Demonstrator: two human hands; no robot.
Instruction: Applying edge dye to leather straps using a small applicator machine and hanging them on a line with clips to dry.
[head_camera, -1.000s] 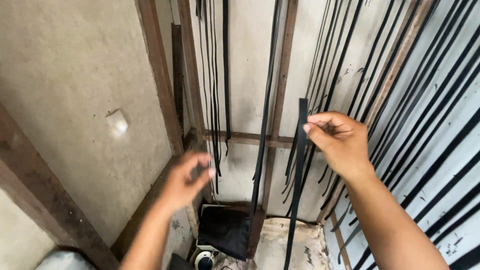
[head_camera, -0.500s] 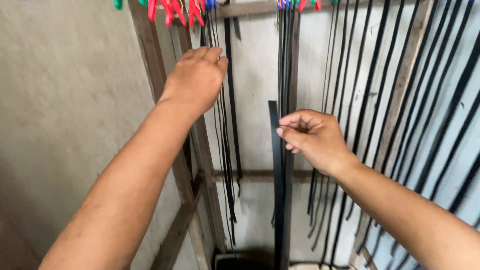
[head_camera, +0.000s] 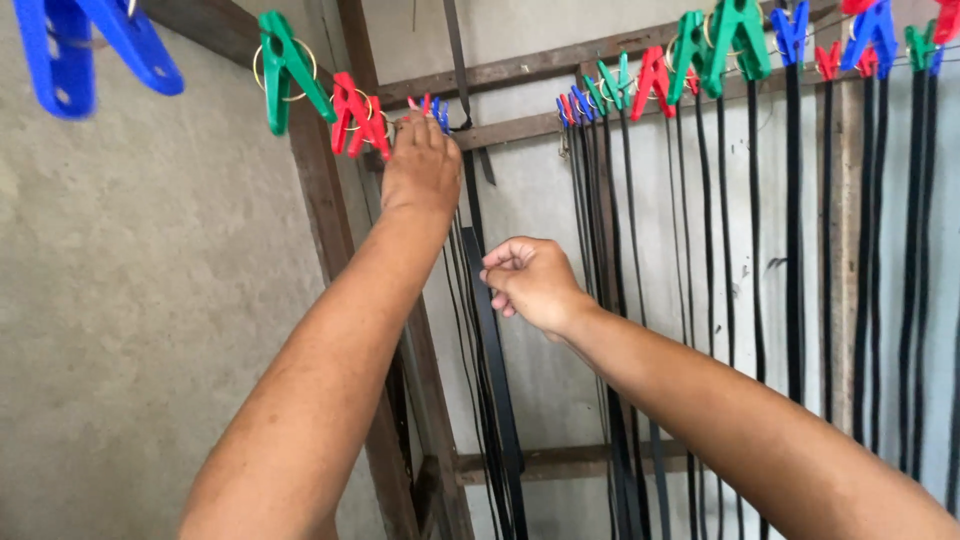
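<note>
My left hand (head_camera: 420, 165) reaches up to a line of coloured clothes pegs and touches a small red and blue peg (head_camera: 428, 106) by the wooden post. My right hand (head_camera: 530, 282) pinches the top end of a long black strip (head_camera: 490, 350), which hangs straight down below my fingers. Red pegs (head_camera: 358, 112) and a green peg (head_camera: 285, 65) hang just left of my left hand.
Several black strips (head_camera: 793, 230) hang from red, green and blue pegs (head_camera: 735, 38) along a wooden rail (head_camera: 520, 128) at the right. A large blue peg (head_camera: 70, 50) hangs near the camera at top left. A grey plaster wall (head_camera: 140, 300) fills the left.
The view has tilted up to the peg line. My left hand rose from waist height to the pegs. My right hand lifted the black strip's end upward and leftward.
</note>
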